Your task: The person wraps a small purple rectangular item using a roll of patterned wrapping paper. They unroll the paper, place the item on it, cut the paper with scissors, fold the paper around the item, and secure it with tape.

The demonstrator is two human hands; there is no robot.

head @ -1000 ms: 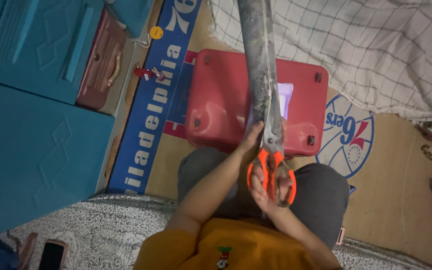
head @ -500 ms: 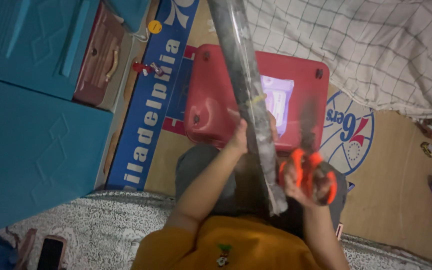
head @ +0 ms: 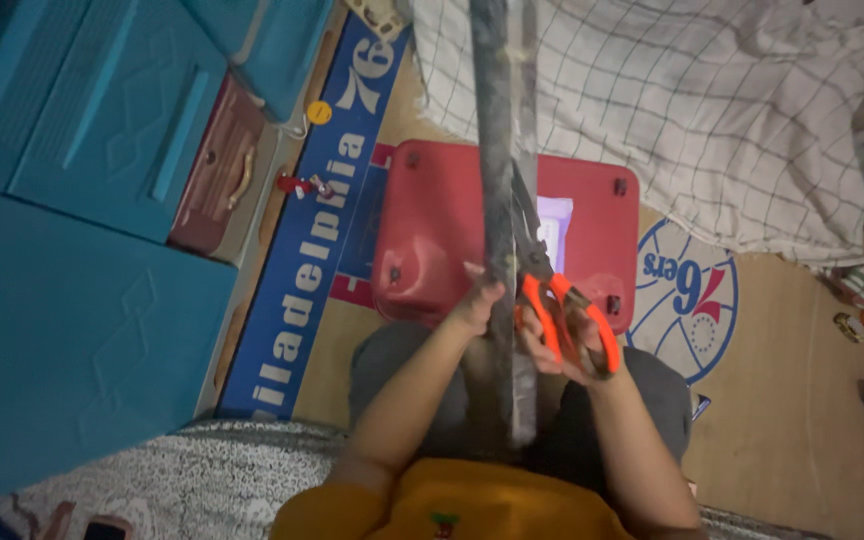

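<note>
Left hand (head: 477, 300): fingers closed around long dark wrapped roll (head: 497, 200), held upright over lap. Right hand (head: 557, 345): fingers through handles of orange scissors (head: 562, 320), blades parted against roll's clear wrapping, apparently just started; most wrapping looks uncut, though blur hides detail. Red stool (head: 432, 230) below.

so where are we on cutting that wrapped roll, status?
Done: no finished cut shows; the clear wrap looks whole along the long dark roll. In hand: left hand grips the roll upright over the lap, right hand holds orange-handled scissors, blades pointing up along the roll's right edge. Left: seemingly the whole cut.
</note>
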